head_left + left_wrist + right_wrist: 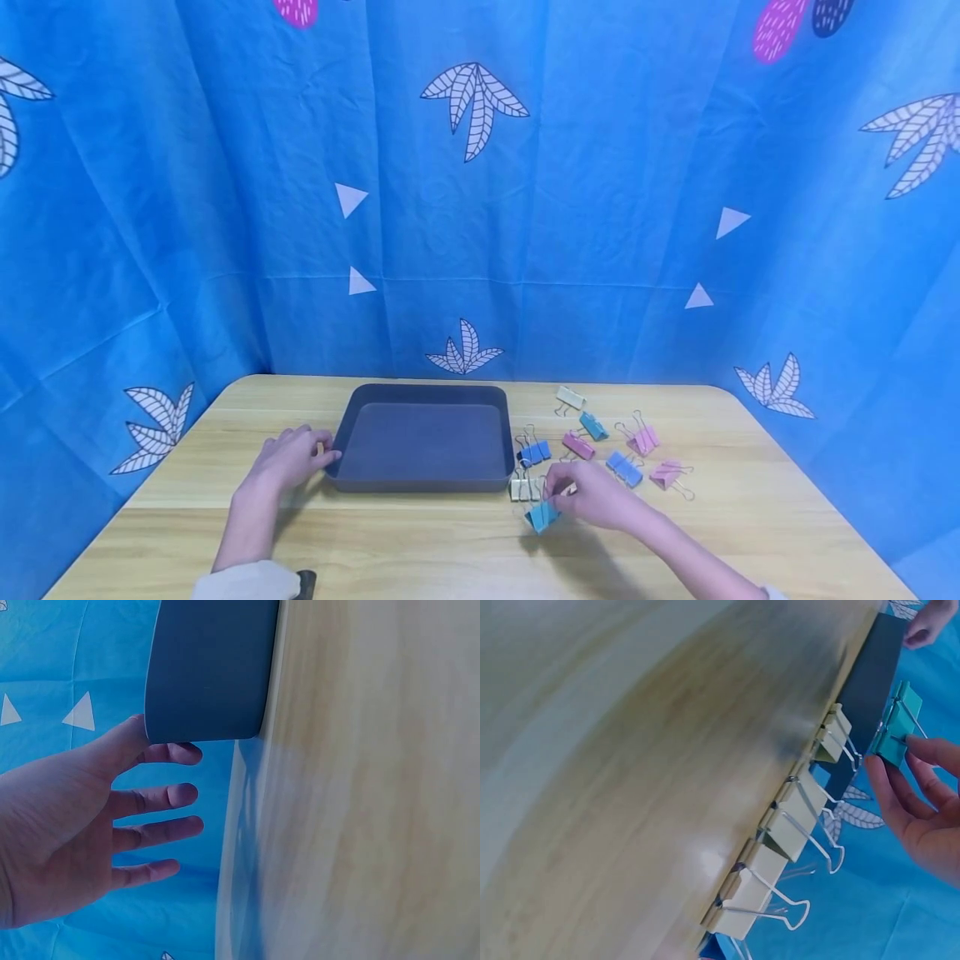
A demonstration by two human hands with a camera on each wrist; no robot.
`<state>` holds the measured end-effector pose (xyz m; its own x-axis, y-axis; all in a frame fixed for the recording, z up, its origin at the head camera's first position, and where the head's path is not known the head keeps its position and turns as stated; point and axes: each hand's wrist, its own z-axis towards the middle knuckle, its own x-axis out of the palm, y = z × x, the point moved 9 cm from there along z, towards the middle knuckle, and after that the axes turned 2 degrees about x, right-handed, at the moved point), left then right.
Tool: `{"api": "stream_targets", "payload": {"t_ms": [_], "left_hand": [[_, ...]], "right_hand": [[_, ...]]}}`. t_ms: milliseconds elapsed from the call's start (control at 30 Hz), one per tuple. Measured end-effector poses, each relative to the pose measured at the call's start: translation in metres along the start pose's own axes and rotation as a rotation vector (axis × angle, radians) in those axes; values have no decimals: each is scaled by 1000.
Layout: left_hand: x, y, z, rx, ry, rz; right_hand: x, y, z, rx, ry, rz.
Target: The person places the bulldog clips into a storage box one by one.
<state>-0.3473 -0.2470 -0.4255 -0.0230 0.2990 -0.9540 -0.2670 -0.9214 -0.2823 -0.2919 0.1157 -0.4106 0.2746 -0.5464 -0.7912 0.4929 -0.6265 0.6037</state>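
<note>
My right hand [588, 497] pinches a teal binder clip [542, 517] near the front right corner of a dark grey tray [427, 485]. In the right wrist view, thumb and fingertips grip one end of that clip [898, 724], its wire handles sticking out. A cream binder clip [524, 490] stands just behind it on the table. My left hand [291, 458] is at the tray's left side, thumb right at the rim. The left wrist view shows the other fingers [157, 834] spread, fairly straight, beside the tray corner [206, 682].
Right of the tray lie blue [534, 452], magenta [578, 445], pale yellow [572, 397] and pink [645, 439] binder clips, among several others. They sit on a wooden table [405, 550]. A blue patterned curtain [585, 208] hangs behind and along both sides.
</note>
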Motion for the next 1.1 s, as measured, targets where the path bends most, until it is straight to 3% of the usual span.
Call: {"api": "stream_targets", "payload": {"t_ms": [467,1100], "left_hand": [[1,1,0,0,2,-1],[1,1,0,19,1,-11]], "right_hand": [[-12,9,7,-30,-107,-10],[-29,22,26,76,-231,38]]}}
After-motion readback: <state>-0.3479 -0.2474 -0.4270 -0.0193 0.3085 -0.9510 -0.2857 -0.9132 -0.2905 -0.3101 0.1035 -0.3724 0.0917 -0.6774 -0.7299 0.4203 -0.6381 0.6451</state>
